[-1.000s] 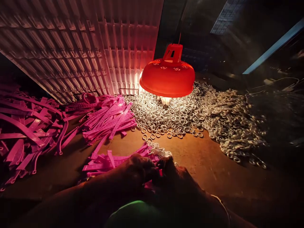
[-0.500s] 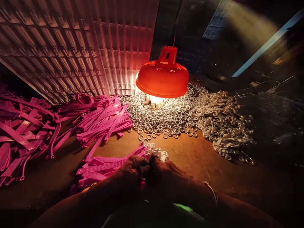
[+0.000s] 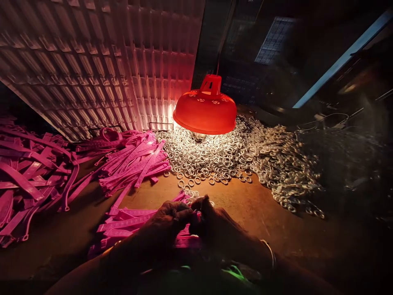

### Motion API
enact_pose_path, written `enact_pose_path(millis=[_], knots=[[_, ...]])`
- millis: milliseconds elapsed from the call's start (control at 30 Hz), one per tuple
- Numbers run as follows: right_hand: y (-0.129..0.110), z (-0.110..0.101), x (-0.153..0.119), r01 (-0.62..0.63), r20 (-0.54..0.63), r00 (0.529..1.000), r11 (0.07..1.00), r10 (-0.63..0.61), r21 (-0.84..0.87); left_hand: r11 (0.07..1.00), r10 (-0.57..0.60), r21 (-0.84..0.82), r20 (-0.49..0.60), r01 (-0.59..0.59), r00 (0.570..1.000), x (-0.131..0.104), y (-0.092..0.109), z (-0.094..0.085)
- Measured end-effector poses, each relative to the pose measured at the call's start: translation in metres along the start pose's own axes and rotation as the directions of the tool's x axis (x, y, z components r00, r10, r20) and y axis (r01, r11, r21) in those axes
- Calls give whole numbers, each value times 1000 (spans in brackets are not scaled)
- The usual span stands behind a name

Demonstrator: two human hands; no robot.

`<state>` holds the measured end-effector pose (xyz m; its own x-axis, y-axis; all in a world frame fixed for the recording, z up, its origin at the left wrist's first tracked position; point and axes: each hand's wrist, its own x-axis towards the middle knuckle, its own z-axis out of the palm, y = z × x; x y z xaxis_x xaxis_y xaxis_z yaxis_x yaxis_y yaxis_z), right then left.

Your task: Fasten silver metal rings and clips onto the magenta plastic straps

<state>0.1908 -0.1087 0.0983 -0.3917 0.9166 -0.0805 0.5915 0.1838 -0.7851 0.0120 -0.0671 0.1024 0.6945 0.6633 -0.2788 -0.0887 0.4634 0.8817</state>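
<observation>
Pink shows in a small flat strap (image 3: 198, 214) at six o'clock in the view, the fingers of the left hand (image 3: 175, 217) and right hand (image 3: 211, 223) pinched around it, their exact hold lost in shadow. From there, a bundle of flat pink straps (image 3: 123, 225) lies at nine o'clock on the brown tabletop (image 3: 245, 205); at twelve, a heap of silvery rings (image 3: 202, 159) spreads beneath a domed red lampshade (image 3: 205, 112).

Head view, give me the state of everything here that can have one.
Lamp: hanging, lit.
Pink straps: heaped, overlapping.
Metal rings: piled, brightest beneath the lamp.
Table: partly covered, dark toward edges.
Left hand: curled; grip unclear in shadow.
Right hand: curled beside it; grip unclear.
</observation>
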Motion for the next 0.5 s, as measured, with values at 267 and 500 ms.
enact_pose_path(millis=[267, 500], knots=[[-14, -7, -2, 104, -17, 994, 976, -109, -194, 980, 17, 197, -39, -9, 999, 3, 7, 5], [0, -14, -19, 207, -5, 973, 886, -229, -414, 891, 173, 444, -145, -92, 974, -3, 2, 3]])
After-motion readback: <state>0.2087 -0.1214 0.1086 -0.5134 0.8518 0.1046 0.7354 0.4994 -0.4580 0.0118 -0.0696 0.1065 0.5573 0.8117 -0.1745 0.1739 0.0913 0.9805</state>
